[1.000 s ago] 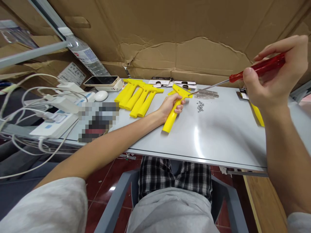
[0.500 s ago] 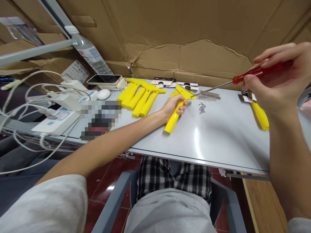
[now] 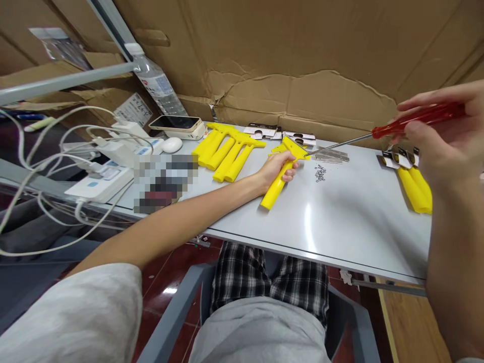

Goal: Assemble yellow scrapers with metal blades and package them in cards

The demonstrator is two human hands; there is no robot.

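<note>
Item: yellow T-headed tool [image 3: 275, 190], one, over the middle of the grey-white table [image 3: 359, 227], its handle slanting toward the near edge. Left hand [image 3: 278, 169]: fingers wrapped around that tool just below the head. Right hand [image 3: 449, 133]: thumb and fingers clamped on the red handle of a screwdriver [image 3: 416, 120], tip at the tool's head.

Loose stock: small dark pieces [image 3: 320, 174], heaped straight on the tabletop, too small to identify; flat metal strips [image 3: 333, 155] behind them. Left: a row of yellow tools [image 3: 229, 154]. Right: further yellow tools [image 3: 414, 189], with black-and-white pieces at their heads.

Containers: clear bottle [image 3: 161, 91], white-capped, labelled, fill level unreadable; cardboard box [image 3: 56, 75], flaps raised, interior hidden. Power strip [image 3: 98, 182]: white plugs seated in it. Phone [image 3: 176, 122]: lying on a pale block [image 3: 194, 132].
</note>
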